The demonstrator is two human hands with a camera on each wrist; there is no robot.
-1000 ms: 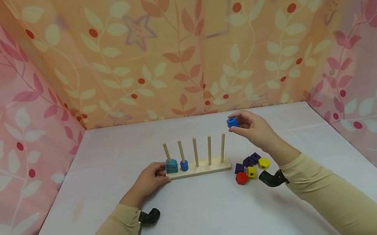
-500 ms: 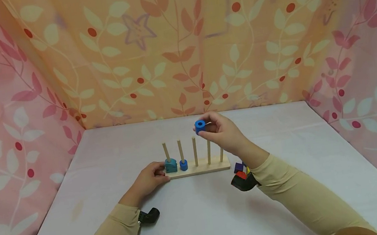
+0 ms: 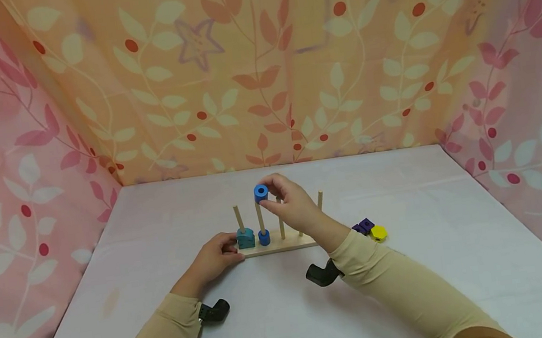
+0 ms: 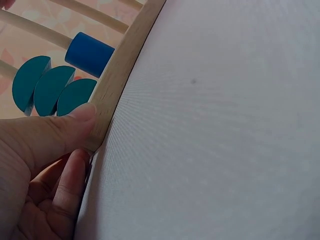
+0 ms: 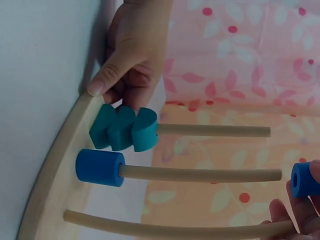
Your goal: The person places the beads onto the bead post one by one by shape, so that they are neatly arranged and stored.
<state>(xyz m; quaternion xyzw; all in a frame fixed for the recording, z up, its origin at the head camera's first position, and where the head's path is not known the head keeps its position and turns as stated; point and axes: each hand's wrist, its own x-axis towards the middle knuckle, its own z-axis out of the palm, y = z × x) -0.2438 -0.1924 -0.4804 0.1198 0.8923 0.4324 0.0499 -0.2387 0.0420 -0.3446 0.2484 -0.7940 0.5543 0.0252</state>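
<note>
My left hand point(image 3: 215, 259) grips the left end of a wooden peg stand point(image 3: 281, 248), its thumb on the base edge in the left wrist view. Several teal half-round blocks point(image 5: 146, 131) are stacked on the leftmost peg. One blue cylinder bead point(image 5: 97, 167) sits at the bottom of the second peg point(image 5: 200, 174). Between thumb and fingers, my right hand point(image 3: 293, 204) pinches another blue cylinder bead point(image 5: 302, 186). This bead is just beyond the second peg's tip, apart from it, its hole facing the peg in the right wrist view. The remaining pegs carry no blocks where visible.
Right of the stand lie purple blocks point(image 3: 366, 225) and a yellow hexagonal block point(image 3: 378, 233) on the white tablecloth point(image 3: 269, 321). My right forearm point(image 3: 392, 284) covers part of that area. Patterned curtains point(image 3: 259, 69) surround the table at the back and sides.
My right hand has carried the blue bead leftward from right of the stand to above the second peg. My left hand has stayed on the stand's end.
</note>
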